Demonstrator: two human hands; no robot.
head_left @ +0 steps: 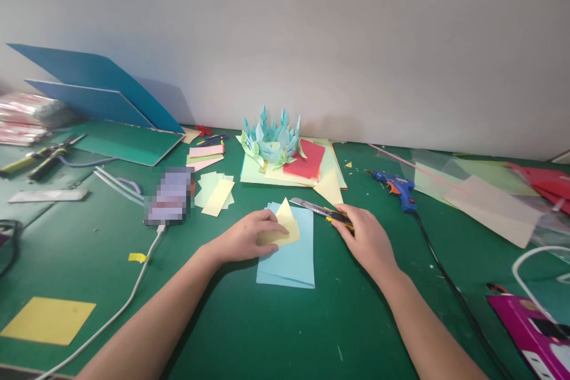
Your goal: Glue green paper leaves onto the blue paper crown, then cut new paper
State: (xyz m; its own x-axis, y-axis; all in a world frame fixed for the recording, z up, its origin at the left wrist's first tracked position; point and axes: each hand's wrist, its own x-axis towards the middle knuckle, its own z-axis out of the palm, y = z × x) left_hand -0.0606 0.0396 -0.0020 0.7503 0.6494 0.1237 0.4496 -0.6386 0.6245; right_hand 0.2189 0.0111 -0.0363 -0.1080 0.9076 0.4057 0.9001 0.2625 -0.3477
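Observation:
My right hand [367,234] is closed round a box cutter [314,208] with a yellow and black handle. Its blade points left, above the top edge of some light blue paper sheets [289,267]. Resting on those sheets is a pale yellow paper [291,230] with a pointed, triangular upper part. My left hand [249,234] grips this paper from the left, its fingers over the face and covering part of it. Just beyond the cutter lies another pale yellow paper piece [329,187].
Behind stands a light blue folded-paper crown shape [271,139] on stacked paper, beside red sheets [307,160]. A blue glue gun [401,187] with a black cord lies right. Left are a phone [169,196] on a white cable [142,279], paper strips [218,195] and pliers [48,160].

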